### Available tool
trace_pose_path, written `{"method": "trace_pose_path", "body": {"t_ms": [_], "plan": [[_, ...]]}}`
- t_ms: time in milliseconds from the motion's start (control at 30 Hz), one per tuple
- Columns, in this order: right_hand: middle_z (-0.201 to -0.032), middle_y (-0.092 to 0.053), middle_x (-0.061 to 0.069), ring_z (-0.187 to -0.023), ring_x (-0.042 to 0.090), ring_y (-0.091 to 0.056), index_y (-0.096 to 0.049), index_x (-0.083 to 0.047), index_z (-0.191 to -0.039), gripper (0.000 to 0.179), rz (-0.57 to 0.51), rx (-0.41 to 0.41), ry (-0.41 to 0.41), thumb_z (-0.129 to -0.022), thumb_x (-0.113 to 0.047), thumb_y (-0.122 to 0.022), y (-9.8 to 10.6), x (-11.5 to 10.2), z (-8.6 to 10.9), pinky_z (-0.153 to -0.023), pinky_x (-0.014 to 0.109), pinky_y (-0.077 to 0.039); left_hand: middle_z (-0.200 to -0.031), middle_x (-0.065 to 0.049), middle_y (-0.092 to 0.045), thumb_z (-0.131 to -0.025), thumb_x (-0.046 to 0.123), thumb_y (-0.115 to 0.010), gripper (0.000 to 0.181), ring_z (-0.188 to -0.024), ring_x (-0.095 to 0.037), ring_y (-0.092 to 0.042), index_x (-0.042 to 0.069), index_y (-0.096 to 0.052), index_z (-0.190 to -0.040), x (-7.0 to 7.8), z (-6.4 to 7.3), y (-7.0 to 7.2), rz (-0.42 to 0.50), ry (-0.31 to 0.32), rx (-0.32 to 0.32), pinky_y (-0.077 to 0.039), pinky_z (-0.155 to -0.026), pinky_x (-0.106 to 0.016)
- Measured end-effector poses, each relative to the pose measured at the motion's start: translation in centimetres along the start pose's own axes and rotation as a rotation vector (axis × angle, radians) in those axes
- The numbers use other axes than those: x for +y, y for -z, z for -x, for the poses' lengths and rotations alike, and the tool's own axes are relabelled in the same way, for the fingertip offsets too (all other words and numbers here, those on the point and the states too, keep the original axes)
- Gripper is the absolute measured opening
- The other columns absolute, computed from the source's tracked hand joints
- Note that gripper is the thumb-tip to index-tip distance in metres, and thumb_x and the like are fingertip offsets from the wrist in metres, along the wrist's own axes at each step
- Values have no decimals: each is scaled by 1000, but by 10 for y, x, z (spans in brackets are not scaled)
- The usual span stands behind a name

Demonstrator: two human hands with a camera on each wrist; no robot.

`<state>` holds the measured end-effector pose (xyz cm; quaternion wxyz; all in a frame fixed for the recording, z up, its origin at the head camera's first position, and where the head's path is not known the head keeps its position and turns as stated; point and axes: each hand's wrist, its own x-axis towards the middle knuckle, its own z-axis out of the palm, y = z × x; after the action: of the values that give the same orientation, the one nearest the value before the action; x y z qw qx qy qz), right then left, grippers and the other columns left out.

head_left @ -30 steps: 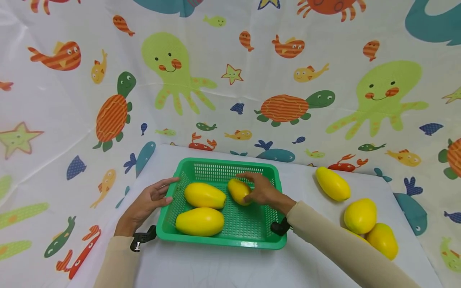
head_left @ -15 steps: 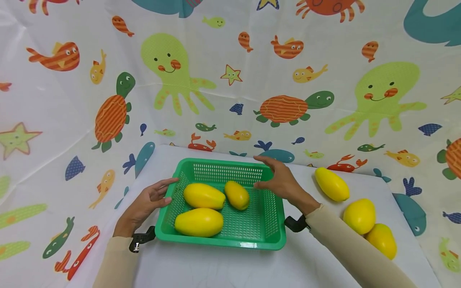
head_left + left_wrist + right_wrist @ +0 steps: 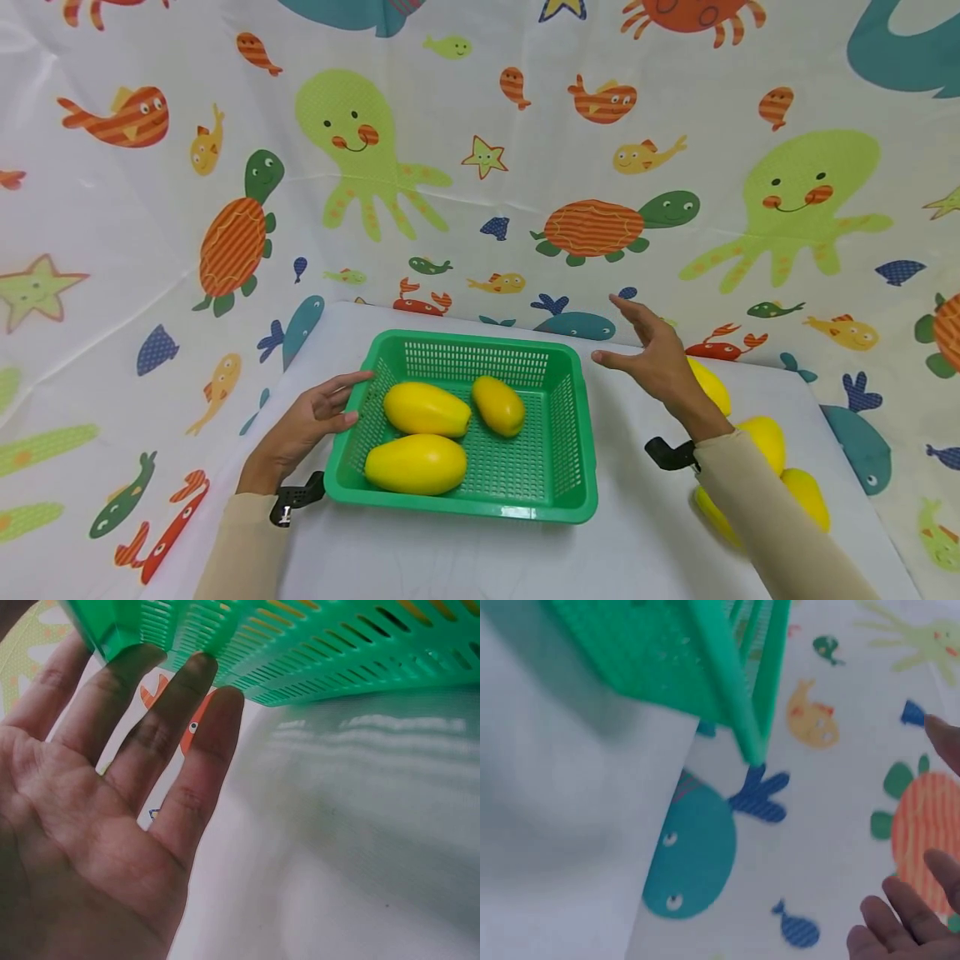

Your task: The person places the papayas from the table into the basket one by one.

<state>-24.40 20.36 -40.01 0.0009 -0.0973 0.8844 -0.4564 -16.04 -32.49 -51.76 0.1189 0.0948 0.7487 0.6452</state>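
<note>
A green perforated plastic basket (image 3: 457, 506) holds three yellow fruits. Two are large, papaya-like fruits (image 3: 426, 408) lying on the left side; the third is a smaller mango-like fruit (image 3: 498, 406) near the middle. My left hand (image 3: 307, 421) is at the basket's left rim with relaxed fingers. In the left wrist view, its fingertips (image 3: 225, 701) overlap the basket wall and seem to touch it. My right hand (image 3: 660, 358) hovers to the right of the basket, thumb and fingers spread, holding nothing. Part of that hand (image 3: 907, 930) shows at the right wrist view's edge.
More yellow fruits lie at the table's right: one at the back (image 3: 711, 385), partly behind my right hand, and several nearer (image 3: 807, 497), partly under my forearm. A white cloth with sea-animal prints (image 3: 480, 192) hangs behind and to the left.
My right hand has let go of the mango-like fruit, lifted out of the basket and moved right, towards the fruits there. My left hand has stayed at the rim.
</note>
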Motion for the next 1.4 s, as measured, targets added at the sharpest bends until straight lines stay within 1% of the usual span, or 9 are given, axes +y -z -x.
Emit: {"method": "trace_pose_path", "body": {"t_ms": [133, 267, 500, 667, 867, 1033, 1167, 1333, 1400], "plan": [[-177, -29, 6, -165, 39, -22, -33, -28, -168, 96, -9, 48, -33, -90, -32, -87, 15, 17, 0, -128, 67, -25, -162, -5, -54, -102, 18, -67, 62, -132, -7, -65, 19, -47, -161, 1, 0, -1, -3, 7, 3, -54, -106, -23], [-178, -25, 4, -166, 38, -17, -28, -30, -170, 98, -3, 93, -84, -90, -38, -86, 27, 31, -1, -128, 68, -23, -162, -4, -55, -102, 18, -66, 62, -131, -8, -65, 19, -47, -161, 1, 0, -1, 0, 9, 1, -54, -106, -23], [-180, -20, 5, -166, 38, -14, -22, -28, -171, 103, -18, 121, -203, -90, -46, -84, 46, 58, -3, -127, 74, -18, -162, -4, -54, -102, 18, -67, 62, -131, -8, -66, 19, -47, -161, 0, 0, -1, -1, 14, 7, -54, -105, -23], [-180, -17, 8, -165, 42, -13, -18, -29, -172, 103, -4, 143, -275, -92, -48, -81, 54, 78, -2, -126, 76, -18, -162, -4, -54, -102, 20, -67, 62, -131, -8, -66, 20, -47, -161, 0, -1, -2, -2, 24, 10, -54, -105, -23], [-179, -15, 15, -162, 49, -16, -16, -29, -172, 103, 21, 137, -339, -93, -48, -81, 57, 91, -2, -124, 76, -23, -162, -4, -55, -102, 18, -67, 61, -132, -7, -64, 20, -48, -160, 0, -1, -2, -15, 18, 12, -53, -106, -22], [-179, -13, 18, -162, 52, -14, -16, -26, -172, 106, 8, 121, -387, -92, -50, -81, 58, 100, -1, -125, 75, -23, -163, -3, -54, -102, 18, -67, 61, -133, -6, -64, 20, -47, -161, -1, -1, -2, -17, 15, 10, -52, -106, -22], [-179, -13, 19, -161, 54, -13, -16, -24, -172, 105, 6, 106, -429, -93, -45, -82, 58, 108, 0, -125, 74, -22, -162, -2, -54, -102, 18, -67, 62, -133, -6, -63, 21, -47, -161, -1, -1, -1, -20, 16, 10, -52, -106, -21], [-178, -11, 24, -159, 56, -17, -16, -24, -172, 103, 27, 75, -505, -94, -39, -82, 58, 115, 2, -125, 74, -26, -163, -2, -54, -102, 19, -67, 62, -133, -4, -63, 21, -47, -161, 0, -1, -2, -29, 22, 17, -52, -106, -20], [-177, -12, 26, -158, 55, -19, -17, -21, -172, 102, 36, 73, -525, -95, -35, -81, 58, 118, 2, -125, 71, -27, -163, -2, -54, -102, 19, -67, 61, -133, -3, -63, 21, -47, -161, 1, -1, -2, -33, 25, 20, -51, -106, -19]]}}
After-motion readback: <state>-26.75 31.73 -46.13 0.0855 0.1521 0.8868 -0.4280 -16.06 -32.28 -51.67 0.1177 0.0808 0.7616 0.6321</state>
